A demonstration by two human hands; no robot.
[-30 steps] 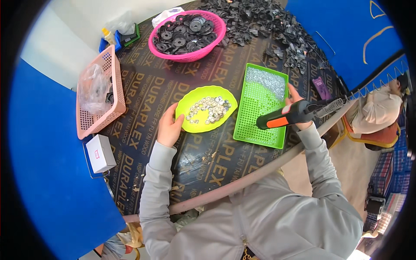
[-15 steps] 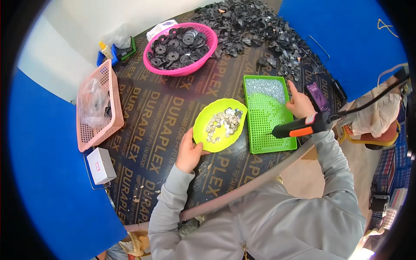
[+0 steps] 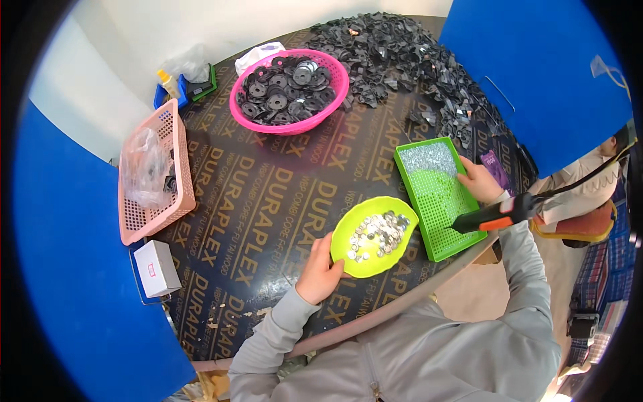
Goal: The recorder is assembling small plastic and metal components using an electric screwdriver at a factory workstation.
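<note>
My left hand [image 3: 321, 273] grips the near-left rim of a yellow-green leaf-shaped bowl [image 3: 346, 236], thumb at the rim. Small round metal pieces, some shiny and some dark, lie in the bowl. To its right is a green perforated tray [image 3: 437, 242] with many small silvery screws [image 3: 429, 159] heaped at its far end. My right hand [image 3: 479, 181] is closed on the tray's right edge, its fingertips at the rim. A black and orange electric screwdriver [image 3: 494, 218] on a cable extends over the tray's near right side, in front of my right wrist.
A pink basket [image 3: 343, 87] of black discs stands at the back. Black plastic pieces [image 3: 395, 57] are piled at back right, with a phone [image 3: 494, 169] beside the tray. At left are a pale pink basket [image 3: 181, 144] with a plastic bag and a white box [image 3: 156, 268].
The bowl has come nearer to me and rightward with my left hand. My right hand's outstretched forefinger has curled onto the tray edge, and the tray has turned slightly. The view has shifted a little.
</note>
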